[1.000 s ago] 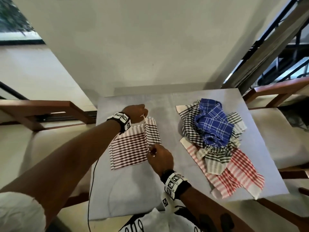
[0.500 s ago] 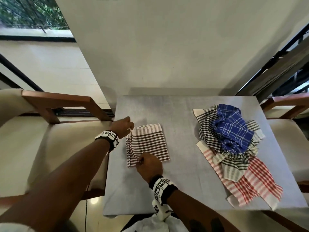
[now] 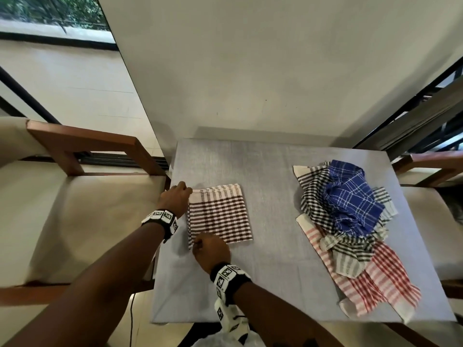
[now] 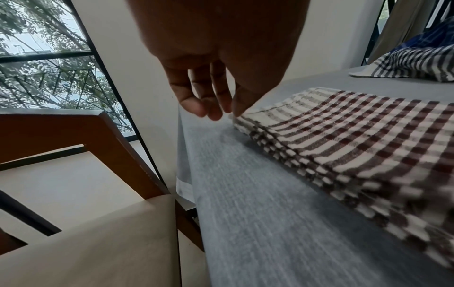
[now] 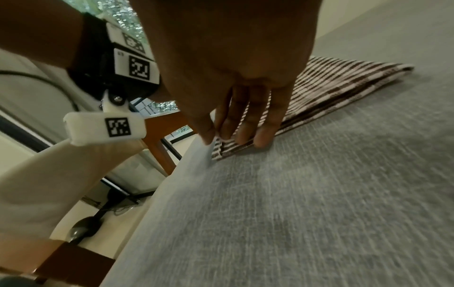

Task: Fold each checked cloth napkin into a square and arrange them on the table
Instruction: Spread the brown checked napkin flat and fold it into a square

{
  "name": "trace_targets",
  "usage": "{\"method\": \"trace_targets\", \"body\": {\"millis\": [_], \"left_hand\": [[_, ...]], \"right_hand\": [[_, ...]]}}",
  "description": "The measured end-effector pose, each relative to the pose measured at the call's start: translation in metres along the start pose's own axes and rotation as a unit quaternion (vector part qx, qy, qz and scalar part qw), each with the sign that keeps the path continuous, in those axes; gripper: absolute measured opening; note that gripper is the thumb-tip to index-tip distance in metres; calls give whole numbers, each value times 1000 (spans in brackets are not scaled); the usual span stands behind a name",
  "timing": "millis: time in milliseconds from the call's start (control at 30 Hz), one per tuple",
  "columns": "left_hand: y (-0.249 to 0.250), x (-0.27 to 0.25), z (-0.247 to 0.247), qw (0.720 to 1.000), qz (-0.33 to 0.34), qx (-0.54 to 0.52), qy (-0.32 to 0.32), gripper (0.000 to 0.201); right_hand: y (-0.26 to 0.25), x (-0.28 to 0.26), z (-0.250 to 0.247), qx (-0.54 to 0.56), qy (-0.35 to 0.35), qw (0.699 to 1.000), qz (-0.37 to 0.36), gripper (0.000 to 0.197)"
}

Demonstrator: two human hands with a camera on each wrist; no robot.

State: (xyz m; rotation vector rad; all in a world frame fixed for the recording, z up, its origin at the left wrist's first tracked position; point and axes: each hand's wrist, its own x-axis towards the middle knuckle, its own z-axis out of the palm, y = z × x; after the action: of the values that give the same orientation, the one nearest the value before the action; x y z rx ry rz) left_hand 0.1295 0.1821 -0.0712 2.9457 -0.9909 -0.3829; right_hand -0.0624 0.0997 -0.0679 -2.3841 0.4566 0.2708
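A brown checked napkin (image 3: 220, 214) lies folded in a square on the left half of the grey table (image 3: 275, 271). My left hand (image 3: 179, 196) is at its far left corner, and in the left wrist view the thumb and forefinger (image 4: 230, 110) pinch that corner of the napkin (image 4: 356, 136). My right hand (image 3: 210, 249) is at the near left corner. There the thumb and forefinger (image 5: 218, 136) pinch the layered edge, and the other fingers rest on the napkin (image 5: 343, 81).
A loose pile lies on the right half of the table: a blue napkin (image 3: 350, 196) on a black checked one (image 3: 313, 194) and a red checked one (image 3: 375, 279). Wooden chairs stand at the left (image 3: 82, 146) and right (image 3: 438, 161). A wall is behind.
Both hands carried the napkin's right half over to the left and laid it down. The napkin went from a wide rectangle to a square, with the hands now at its left corners.
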Motion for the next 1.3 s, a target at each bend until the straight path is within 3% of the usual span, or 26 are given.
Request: {"method": "trace_targets", "body": {"millis": [67, 133, 200, 267, 333, 433, 600, 700, 800, 900, 1000, 1200, 1300], "left_hand": [[-1, -6, 1, 999, -22, -10, 21, 26], [5, -13, 2, 996, -56, -48, 45, 25], [17, -22, 6, 983, -131, -117, 53, 29], [33, -30, 12, 951, -237, -198, 21, 41], [50, -37, 20, 927, -290, -238, -20, 47], [70, -43, 28, 934, -260, -243, -20, 34], [93, -52, 38, 929, -190, -318, -26, 26], [102, -61, 37, 934, -176, -307, -40, 32], [110, -65, 37, 960, -171, -221, 13, 44], [123, -66, 43, 990, -46, -117, 70, 49], [140, -61, 49, 992, 69, -80, 63, 47], [138, -45, 66, 996, 46, -73, -31, 59], [121, -48, 76, 998, 22, -58, -18, 67]], "right_hand": [[7, 3, 0, 23, -71, 997, -16, 23], [19, 4, -1, 39, -74, 996, -30, 28], [33, 8, -5, 28, -2, 999, -35, 27], [49, 16, -11, -14, 86, 995, -40, 24], [62, 23, -20, -65, 108, 991, -53, 35], [83, 21, -29, -115, 81, 988, -67, 46], [130, -19, -30, -140, 93, 984, -66, 45], [153, -45, -32, -129, 82, 986, -58, 46], [158, -50, -42, -120, 81, 988, -60, 48], [146, -34, -51, -120, 119, 984, -59, 51], [128, -7, -51, -117, 102, 986, -59, 57], [121, 41, -42, -168, 27, 983, -73, 69], [146, 47, -48, -193, 38, 978, -62, 73]]}}
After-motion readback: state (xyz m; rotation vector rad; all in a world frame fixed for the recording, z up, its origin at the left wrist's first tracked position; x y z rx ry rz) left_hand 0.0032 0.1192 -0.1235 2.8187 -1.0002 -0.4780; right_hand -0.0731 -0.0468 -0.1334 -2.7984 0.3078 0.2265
